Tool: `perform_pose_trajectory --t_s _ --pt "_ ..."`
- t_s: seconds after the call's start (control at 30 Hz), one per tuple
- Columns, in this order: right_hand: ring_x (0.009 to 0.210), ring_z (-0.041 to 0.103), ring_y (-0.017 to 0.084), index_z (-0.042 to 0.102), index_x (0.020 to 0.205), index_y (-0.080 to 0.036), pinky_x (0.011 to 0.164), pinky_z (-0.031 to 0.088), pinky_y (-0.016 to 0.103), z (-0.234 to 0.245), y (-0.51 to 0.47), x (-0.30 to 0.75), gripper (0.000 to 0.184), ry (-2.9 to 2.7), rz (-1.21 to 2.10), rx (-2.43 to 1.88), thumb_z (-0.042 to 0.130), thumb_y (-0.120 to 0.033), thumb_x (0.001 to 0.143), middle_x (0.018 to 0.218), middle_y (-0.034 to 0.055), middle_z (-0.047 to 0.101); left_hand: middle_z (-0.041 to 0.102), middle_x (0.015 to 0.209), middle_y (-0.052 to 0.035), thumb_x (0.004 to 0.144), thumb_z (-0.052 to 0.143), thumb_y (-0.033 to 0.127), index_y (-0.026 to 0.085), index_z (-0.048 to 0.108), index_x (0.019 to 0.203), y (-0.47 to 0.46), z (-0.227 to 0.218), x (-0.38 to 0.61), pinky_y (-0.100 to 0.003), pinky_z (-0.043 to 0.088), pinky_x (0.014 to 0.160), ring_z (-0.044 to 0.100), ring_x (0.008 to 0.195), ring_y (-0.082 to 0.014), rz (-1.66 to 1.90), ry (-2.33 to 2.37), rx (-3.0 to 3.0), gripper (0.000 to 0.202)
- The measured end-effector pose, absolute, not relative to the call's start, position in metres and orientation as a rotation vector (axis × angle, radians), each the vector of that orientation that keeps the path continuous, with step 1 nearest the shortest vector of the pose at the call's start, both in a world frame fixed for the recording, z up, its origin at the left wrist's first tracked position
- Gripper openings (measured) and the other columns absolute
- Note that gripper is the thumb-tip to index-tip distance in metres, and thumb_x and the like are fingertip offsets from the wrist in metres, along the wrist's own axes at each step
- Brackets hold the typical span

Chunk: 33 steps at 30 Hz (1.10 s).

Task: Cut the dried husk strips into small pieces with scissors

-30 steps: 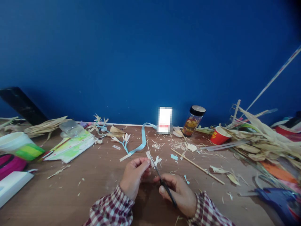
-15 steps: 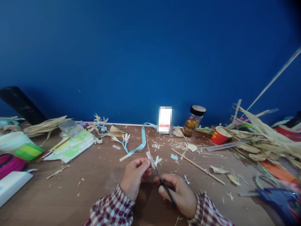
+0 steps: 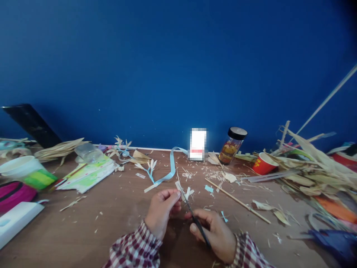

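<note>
My left hand is closed in a pinch on a small pale strip, its end showing above the thumb. In my right hand is a pair of scissors with black handles. Their thin blades point up and away, passing close beside the strip; whether they touch it I cannot tell. Just beyond my hands lie pale strip offcuts and a light blue scrap. Farther off, a light blue ribbon curls beside a small white-petalled flower sprig with blue stems.
A dark-lidded jar, a red paper cup and heaped dry husks stand right of centre. A thin stick and a blue glue gun lie nearer. On the left are a green-white cup and a white box.
The whole view has shifted slightly, so everything appears a little farther right and lower. Both hands keep nearly the same pose, with the strip and scissors still held.
</note>
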State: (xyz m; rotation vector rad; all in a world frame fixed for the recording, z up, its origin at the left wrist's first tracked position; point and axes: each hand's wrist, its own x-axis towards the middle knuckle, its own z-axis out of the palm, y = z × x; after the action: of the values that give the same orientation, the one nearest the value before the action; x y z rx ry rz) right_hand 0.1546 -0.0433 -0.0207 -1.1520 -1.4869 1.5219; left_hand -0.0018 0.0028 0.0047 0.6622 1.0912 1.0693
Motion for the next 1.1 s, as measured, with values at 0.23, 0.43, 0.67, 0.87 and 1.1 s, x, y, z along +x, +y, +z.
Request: perform_pose_trajectory --t_s 0.23,0.43,0.67,0.87,1.1 --pt "0.047 0.036 0.008 0.059 0.096 -0.015 0.043 0.027 0.018 -0.0191 -0.0436 0.1539 0.03 -1.47 1.536 -1.158 0.058 -0.037 0.074 0.053 -0.0051 0.043 0.058 0.055 0.0019 0.057 0.07 0.03 0.013 0.062 0.064 0.0027 0.004 -0.0016 -0.019 0.042 0.048 0.049 0.046 -0.0064 1.072 1.088 0.652 0.02" --pt "0.047 0.035 0.007 0.059 0.095 -0.016 0.043 0.027 0.017 -0.0192 -0.044 0.153 0.029 -1.458 1.537 -1.161 0.059 -0.036 0.074 0.053 -0.0055 0.042 0.058 0.057 0.0012 0.057 0.069 0.03 0.012 0.062 0.064 0.0022 0.004 -0.0023 -0.019 0.042 0.048 0.049 0.048 -0.0063 1.067 1.094 0.66 0.021" --pt "0.045 0.034 0.007 0.059 0.095 -0.015 0.042 0.025 0.017 -0.0211 -0.0439 0.1523 0.028 -1.442 1.545 -1.183 0.058 -0.035 0.075 0.052 -0.0058 0.042 0.057 0.057 0.0013 0.06 0.068 0.03 0.012 0.061 0.064 0.003 0.0039 -0.0019 -0.018 0.041 0.047 0.049 0.048 -0.006 1.068 1.085 0.675 0.02" --pt "0.046 0.037 0.007 0.059 0.096 -0.014 0.043 0.029 0.017 -0.0238 -0.0449 0.1525 0.029 -1.434 1.534 -1.195 0.058 -0.034 0.075 0.052 -0.0053 0.045 0.057 0.058 0.0013 0.06 0.068 0.03 0.012 0.061 0.064 0.0025 0.0044 -0.0019 -0.017 0.042 0.047 0.048 0.048 -0.0056 1.061 1.083 0.667 0.02" --pt "0.047 0.039 0.008 0.059 0.097 -0.013 0.043 0.029 0.017 -0.0162 -0.0431 0.1529 0.03 -1.498 1.488 -1.201 0.058 -0.033 0.075 0.053 -0.0043 0.046 0.058 0.057 0.0006 0.058 0.069 0.029 0.011 0.061 0.065 -0.0003 0.0045 0.0017 -0.018 0.042 0.048 0.049 0.047 -0.0057 1.028 1.09 0.67 0.021"
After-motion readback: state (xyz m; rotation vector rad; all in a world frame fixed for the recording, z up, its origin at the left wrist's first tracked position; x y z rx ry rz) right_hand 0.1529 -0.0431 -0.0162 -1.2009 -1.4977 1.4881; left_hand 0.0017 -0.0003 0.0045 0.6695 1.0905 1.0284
